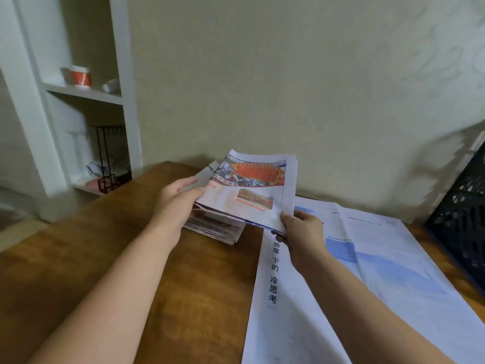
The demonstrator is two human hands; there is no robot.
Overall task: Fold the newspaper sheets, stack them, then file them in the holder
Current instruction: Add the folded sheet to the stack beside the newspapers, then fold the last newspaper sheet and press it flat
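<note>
A folded newspaper sheet with a red picture on top hangs tilted just above a stack of folded sheets on the wooden table. My left hand grips its left edge, thumb on top. My right hand pinches its near right corner. An unfolded sheet with blue pictures and large black characters lies flat on the table under my right arm. A black wire holder stands on the lower shelf at the left.
A white shelf unit at the left carries a red and white cup. A dark plastic crate leans at the right edge of the table. The beige wall runs close behind the table.
</note>
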